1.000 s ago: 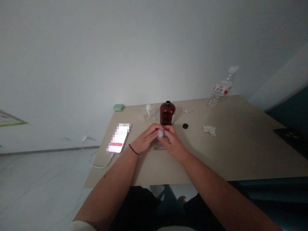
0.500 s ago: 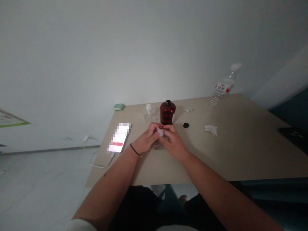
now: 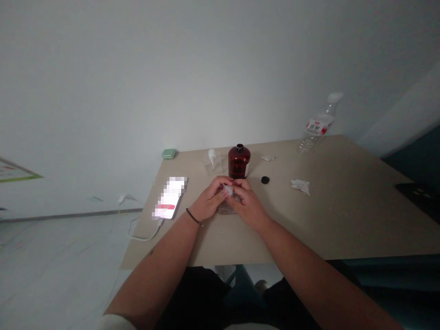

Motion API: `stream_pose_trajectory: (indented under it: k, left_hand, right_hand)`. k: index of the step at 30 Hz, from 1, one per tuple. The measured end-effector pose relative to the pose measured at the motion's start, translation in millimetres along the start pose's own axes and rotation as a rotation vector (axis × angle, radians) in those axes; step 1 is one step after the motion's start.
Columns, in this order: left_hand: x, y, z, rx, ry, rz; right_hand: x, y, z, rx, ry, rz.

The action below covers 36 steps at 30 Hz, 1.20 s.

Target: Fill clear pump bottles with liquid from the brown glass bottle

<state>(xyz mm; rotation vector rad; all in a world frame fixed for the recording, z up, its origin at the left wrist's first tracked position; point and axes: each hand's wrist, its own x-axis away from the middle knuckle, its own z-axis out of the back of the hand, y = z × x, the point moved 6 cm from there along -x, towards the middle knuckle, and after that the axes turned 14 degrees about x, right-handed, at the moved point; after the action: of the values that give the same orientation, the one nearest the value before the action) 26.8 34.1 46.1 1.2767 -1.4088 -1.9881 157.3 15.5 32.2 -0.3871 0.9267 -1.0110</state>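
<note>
A small whitish, translucent piece (image 3: 228, 189) is pinched between the fingers of my left hand (image 3: 212, 198) and my right hand (image 3: 246, 201). Its exact shape is hard to make out. Beneath both hands a clear container (image 3: 226, 209) rests on the table, partly covered by them. Just behind my fingers stands a dark red-brown bottle (image 3: 238, 161) with an uncapped neck. A black cap (image 3: 265, 180) lies to the right of that bottle. To its left, a clear holder (image 3: 216, 167) stands with a white nozzle-like part (image 3: 211, 157) at it.
On the table (image 3: 326, 220), a lit phone (image 3: 170, 198) with a white cable lies left. A green case (image 3: 168, 154) sits at the back left corner. Crumpled tissues (image 3: 301, 186) and a clear plastic bottle (image 3: 316, 127) are on the right. A wall rises behind.
Both hands stay in nearly the same place, with the fingers still on the whitish piece. The whole view has shifted very slightly.
</note>
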Motion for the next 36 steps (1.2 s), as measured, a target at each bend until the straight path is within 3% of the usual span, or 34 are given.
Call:
stream_pose_trajectory:
  k: [5, 24, 31, 36]
  left_hand:
    - [-2.1, 4.4, 2.0, -0.067, -0.017, -0.073]
    - [-15.6, 11.2, 0.4, 0.051, -0.130, 0.047]
    - [-0.9, 0.0, 9.2, 0.106, 0.096, 0.001]
    - [9.8, 13.5, 17.9, -0.256, 0.239, -0.123]
  right_hand:
    - [-0.1, -0.1, -0.2, -0.016, -0.012, 0.015]
    - [-0.3, 1.7, -1.2, -0.030, -0.031, 0.002]
    - [-0.3, 3.9, -1.4, 0.001, -0.050, -0.019]
    - [0.1, 4.7, -1.9, 0.000, -0.036, -0.012]
